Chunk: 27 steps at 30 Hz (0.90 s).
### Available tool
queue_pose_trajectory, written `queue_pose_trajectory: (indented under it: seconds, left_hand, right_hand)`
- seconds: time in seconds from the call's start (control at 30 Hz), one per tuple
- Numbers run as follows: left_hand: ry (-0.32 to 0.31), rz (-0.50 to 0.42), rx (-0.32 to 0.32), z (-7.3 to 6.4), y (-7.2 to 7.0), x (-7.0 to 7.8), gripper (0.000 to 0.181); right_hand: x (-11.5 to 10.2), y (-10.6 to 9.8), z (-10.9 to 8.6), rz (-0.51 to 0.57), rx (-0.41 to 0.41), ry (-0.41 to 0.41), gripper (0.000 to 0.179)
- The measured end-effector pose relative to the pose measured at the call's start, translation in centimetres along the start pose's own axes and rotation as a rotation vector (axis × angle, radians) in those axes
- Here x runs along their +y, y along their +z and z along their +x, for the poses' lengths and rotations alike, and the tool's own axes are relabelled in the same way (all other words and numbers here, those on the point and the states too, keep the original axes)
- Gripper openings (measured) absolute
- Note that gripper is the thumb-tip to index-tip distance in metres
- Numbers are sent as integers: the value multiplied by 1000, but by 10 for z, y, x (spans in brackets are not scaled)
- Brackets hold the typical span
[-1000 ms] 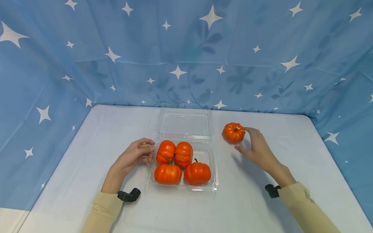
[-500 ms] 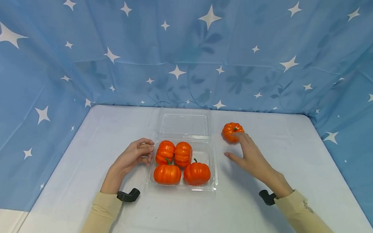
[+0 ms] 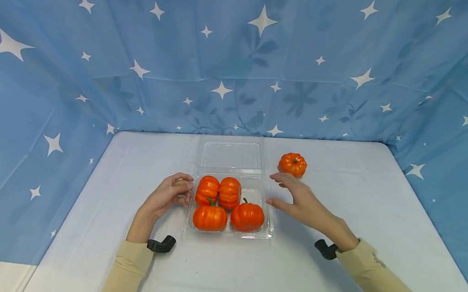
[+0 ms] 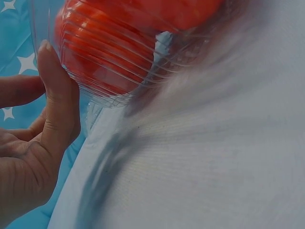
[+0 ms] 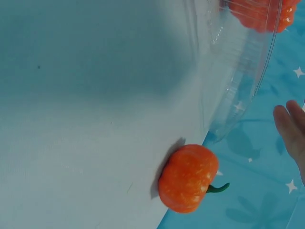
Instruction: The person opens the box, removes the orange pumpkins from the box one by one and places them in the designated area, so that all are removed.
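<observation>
A clear plastic clamshell container [image 3: 269, 231] lies on the table with its lid [image 3: 231, 156] folded back. Inside sit several orange toy pumpkins, among them a front-left pumpkin [image 3: 210, 218] and a front-right pumpkin [image 3: 247, 217]. My left hand [image 3: 167, 195] touches the container's left side with loosely bent fingers; in the left wrist view the thumb [image 4: 56, 90] is against the clear wall. To the right of the container hovers my right hand [image 3: 301, 200], fingers spread and holding nothing. Just beyond it, a loose pumpkin [image 3: 292, 164] with a green stem rests on the table.
A white cloth covers the table [image 3: 224, 273]. Behind and at both sides hangs a blue curtain [image 3: 207, 61] with white stars. Each wrist wears a black camera, such as the left wrist camera [image 3: 162, 244].
My right hand has moved left and nearer, away from the loose pumpkin and to the container's right side. The left hand, the container and the pumpkins have stayed in place.
</observation>
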<state>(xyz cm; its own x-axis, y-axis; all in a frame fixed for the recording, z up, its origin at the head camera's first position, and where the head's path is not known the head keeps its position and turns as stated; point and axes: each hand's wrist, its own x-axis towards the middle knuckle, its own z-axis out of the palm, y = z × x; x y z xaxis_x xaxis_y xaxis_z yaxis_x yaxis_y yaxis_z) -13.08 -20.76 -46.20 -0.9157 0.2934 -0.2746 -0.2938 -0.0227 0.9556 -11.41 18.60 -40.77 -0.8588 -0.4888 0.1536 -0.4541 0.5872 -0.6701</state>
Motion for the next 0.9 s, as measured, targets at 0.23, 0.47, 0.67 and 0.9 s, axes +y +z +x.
queue_pose_trajectory:
  seconds: [0.23,0.47,0.67,0.9]
  left_hand:
    - [1,6,-1,-1,-2,-1,31]
    - [3,3,9,1,-3,-3,28]
    - [3,4,13,0,-2,-2,30]
    - [5,13,4,1,-2,-2,35]
  right_hand:
    - [-7,5,5,60,-107,-16,57]
    - [-13,14,10,96,-183,-51,59]
    - [-16,23,16,82,-268,-45,63]
    - [-18,31,20,30,-318,-32,68]
